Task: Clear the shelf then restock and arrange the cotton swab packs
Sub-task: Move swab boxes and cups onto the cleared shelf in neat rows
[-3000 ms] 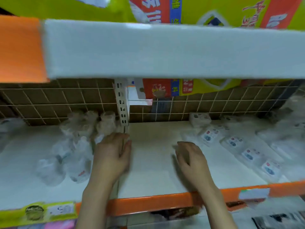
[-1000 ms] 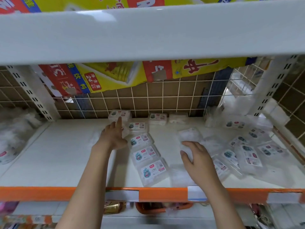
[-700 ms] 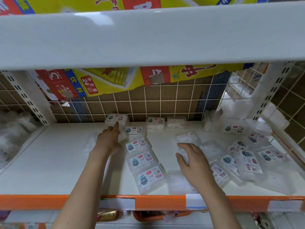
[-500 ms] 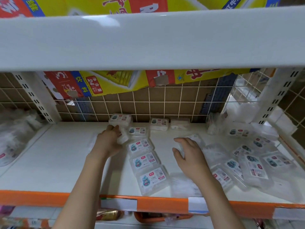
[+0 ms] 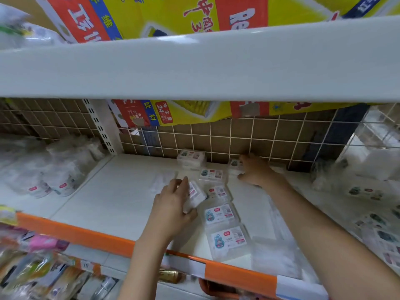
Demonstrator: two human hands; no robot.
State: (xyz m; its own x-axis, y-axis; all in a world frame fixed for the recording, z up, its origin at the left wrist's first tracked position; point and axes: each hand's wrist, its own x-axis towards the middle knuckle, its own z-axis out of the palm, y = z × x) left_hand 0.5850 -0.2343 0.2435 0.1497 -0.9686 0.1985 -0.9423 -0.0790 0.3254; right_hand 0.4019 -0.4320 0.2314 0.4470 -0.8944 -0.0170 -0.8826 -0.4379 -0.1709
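L hand [image 5: 173,204] grips a small cotton swab pack [image 5: 195,197] tilted on edge, thumb under at 5 o'clock, fingers curled over the top. It sits just left of the front-to-back row of packs [image 5: 218,215] on the white shelf [image 5: 112,191]. R hand [image 5: 256,171] reaches deep to 12 o'clock, by the wire grid back [image 5: 229,139], fingers draped over a rear pack [image 5: 234,164]; can't tell if it's pinching it or just pressing, since the pack is mostly hidden under the hand.

Step in hand, I'd judge: lining packs into a neat column, label side up.

To do it well:
- Lay the L pack flat before letting go, label up and same way round as the row at 3 o'clock of it; its edge should touch its neighbour w/o overlapping.
- R hand should square the rear pack to the stacked pack [image 5: 190,158] at its 9 o'clock, flush w/ the grid.
- Slide, don't lift: the clear boxes look light and slick, so a bump prob scatters the row.
- Loose packs at 3 o'clock [image 5: 363,192] need sorting too; keep the sleeve-side arm from sweeping the clear pack [image 5: 272,256] near the orange front edge [image 5: 71,232].
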